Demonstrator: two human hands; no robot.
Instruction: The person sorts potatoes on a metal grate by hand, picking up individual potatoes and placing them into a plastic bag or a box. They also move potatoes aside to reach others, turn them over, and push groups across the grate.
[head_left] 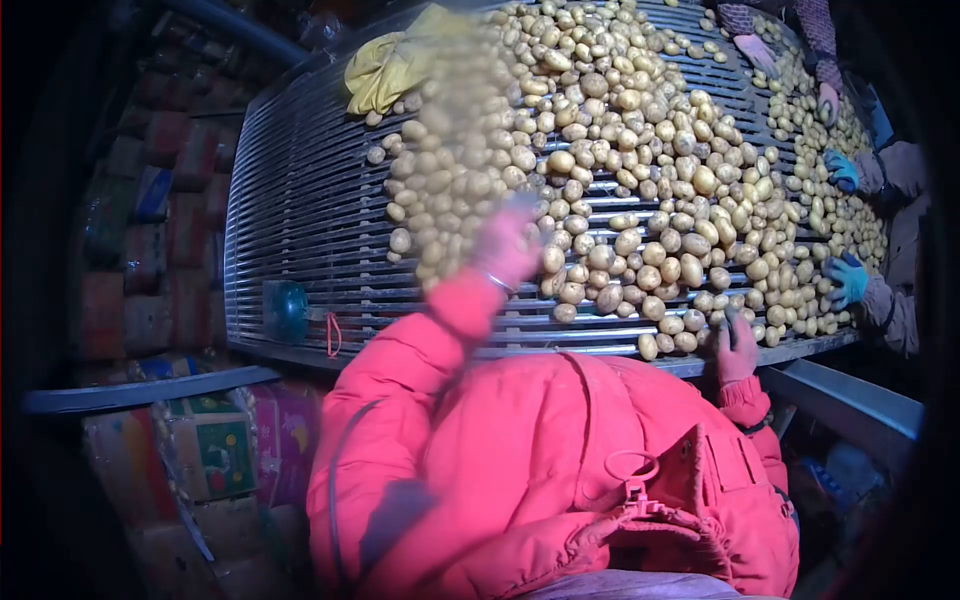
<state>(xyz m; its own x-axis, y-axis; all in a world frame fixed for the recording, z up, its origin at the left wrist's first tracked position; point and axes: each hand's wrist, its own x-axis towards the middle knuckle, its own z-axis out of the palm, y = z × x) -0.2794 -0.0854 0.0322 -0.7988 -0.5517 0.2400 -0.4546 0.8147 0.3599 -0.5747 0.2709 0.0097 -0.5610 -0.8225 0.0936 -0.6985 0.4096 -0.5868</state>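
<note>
Many pale yellow potatoes [680,180] lie on a slatted metal roller table [310,190]. My left hand [508,240], gloved in pink with dark fingertips, reaches over the potatoes near the middle. Motion smears its fingers, so I cannot tell whether it grips a potato. My right hand [738,350], in a similar glove, is at the table's near edge beside the closest potatoes, its visible fingers extended. Both arms are in red padded sleeves.
A yellow cloth or sack [390,70] lies at the table's far left. Across on the right, other people's gloved hands [848,280] are among potatoes. A teal round object [285,310] and red loop [333,335] are near left. Stacked cartons [225,455] stand beyond.
</note>
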